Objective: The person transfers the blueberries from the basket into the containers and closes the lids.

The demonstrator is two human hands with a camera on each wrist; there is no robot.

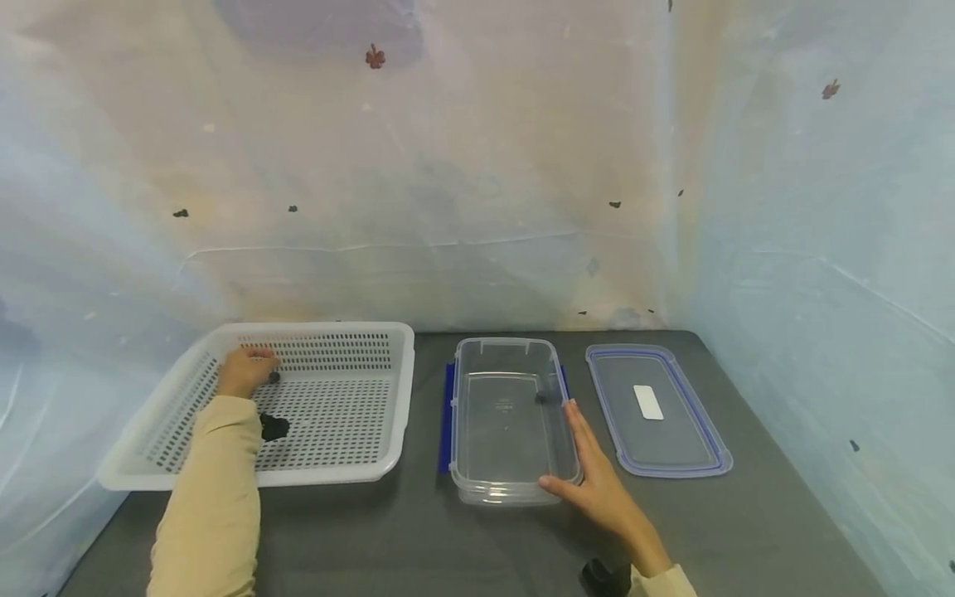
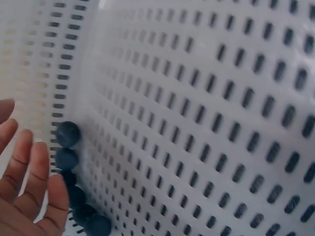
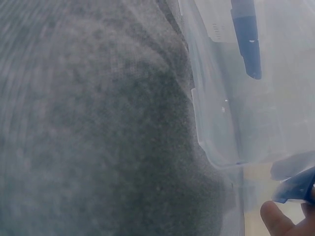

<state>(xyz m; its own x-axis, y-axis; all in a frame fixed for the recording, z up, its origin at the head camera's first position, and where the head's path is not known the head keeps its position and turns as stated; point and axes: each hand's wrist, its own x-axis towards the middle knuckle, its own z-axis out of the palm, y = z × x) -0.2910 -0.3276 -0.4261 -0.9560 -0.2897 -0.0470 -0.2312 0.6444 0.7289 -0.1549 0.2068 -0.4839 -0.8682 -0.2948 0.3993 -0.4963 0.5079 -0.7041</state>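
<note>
My left hand (image 1: pixel 244 371) reaches into a white slotted basket (image 1: pixel 409 373), its fingers beside a small dark ball (image 1: pixel 273 377). In the left wrist view, several dark blue balls (image 2: pixel 68 133) lie in a row along the basket's inner edge, right by the relaxed fingers. My right hand (image 1: pixel 600 485) rests at the near right corner of a clear plastic container (image 1: pixel 507 448), thumb and fingers spread along its edges. The right wrist view shows the thumb beside a blue side clip (image 3: pixel 298 187). A small dark thing (image 1: pixel 540 398) shows in the container near its right wall.
The container's lid (image 1: pixel 671 448), blue-rimmed with a white label, lies flat to the right. Another blue clip flap (image 1: pixel 446 419) hangs on the container's left side. All stand on a dark grey table (image 1: pixel 373 539), with patterned sheeting (image 1: pixel 477 166) behind and at both sides.
</note>
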